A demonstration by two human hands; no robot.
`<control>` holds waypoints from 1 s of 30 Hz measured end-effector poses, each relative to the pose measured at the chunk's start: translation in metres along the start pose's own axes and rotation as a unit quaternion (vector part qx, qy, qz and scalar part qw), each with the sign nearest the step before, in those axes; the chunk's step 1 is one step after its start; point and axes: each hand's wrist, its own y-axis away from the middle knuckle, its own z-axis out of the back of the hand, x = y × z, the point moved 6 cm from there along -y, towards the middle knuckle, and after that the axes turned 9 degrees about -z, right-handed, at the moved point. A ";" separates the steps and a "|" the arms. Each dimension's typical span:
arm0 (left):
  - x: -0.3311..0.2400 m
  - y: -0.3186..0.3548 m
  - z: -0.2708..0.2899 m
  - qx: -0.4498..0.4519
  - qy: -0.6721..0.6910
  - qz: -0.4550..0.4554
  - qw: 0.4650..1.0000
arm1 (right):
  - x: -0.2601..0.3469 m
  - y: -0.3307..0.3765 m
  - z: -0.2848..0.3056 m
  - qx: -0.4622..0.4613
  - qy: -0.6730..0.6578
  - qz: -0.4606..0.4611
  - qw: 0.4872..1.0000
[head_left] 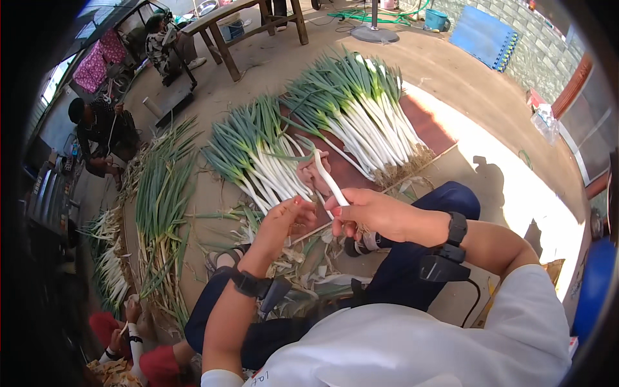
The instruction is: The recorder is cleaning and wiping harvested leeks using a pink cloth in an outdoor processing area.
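My right hand is closed around a long green onion, whose white stalk slants up and away to the left. Just left of it, my left hand has its fingers loosely bent and apart, with nothing seen between them. Beyond both hands, two piles of cleaned green onions lie on a reddish-brown board: a left pile and a larger right pile, roots toward me. A pinkish shape behind the held stalk cannot be made out.
Loose peelings litter the ground between my feet. Untrimmed green onions are heaped at left, with another pile beyond. Several people sit along the left side. A wooden bench, a stand base and a blue mat are farther off.
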 end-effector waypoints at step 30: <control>-0.087 -0.490 0.047 0.042 -0.058 -0.050 0.996 | -0.157 -0.066 0.351 -0.445 0.078 0.073 0.889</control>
